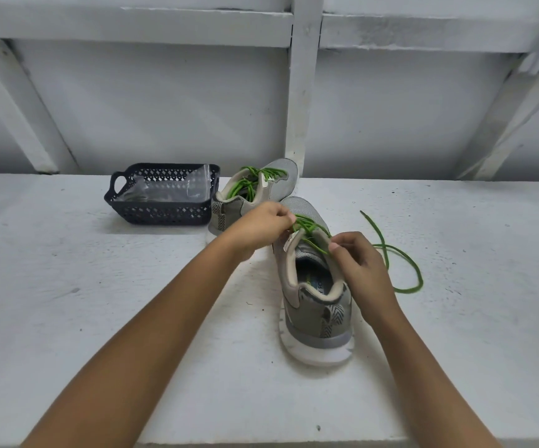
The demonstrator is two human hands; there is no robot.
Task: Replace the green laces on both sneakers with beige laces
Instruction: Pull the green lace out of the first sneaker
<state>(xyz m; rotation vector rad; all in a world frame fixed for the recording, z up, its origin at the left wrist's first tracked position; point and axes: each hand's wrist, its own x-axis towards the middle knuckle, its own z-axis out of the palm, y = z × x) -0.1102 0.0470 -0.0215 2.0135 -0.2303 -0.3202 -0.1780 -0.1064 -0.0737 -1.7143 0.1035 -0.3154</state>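
Dark lattice plastic basket [164,215], far left, holds a clear plastic bag [164,190], contents unclear; left grip [258,226] and right grip [358,263] pinch the near grey mesh sneaker's [320,305] green lace [312,228].

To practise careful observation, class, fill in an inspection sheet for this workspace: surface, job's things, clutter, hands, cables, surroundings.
Surface: white table, speckled with small marks.
Job's things: near sneaker, its green lace part undone, one end trailing right; far sneaker laced green.
Clutter: dark basket holding a clear bag, contents unclear.
Hands: left hand and right hand each pinch the lace at the near sneaker's eyelets.
Cables: nothing seen.
Surroundings: white wall with beams.
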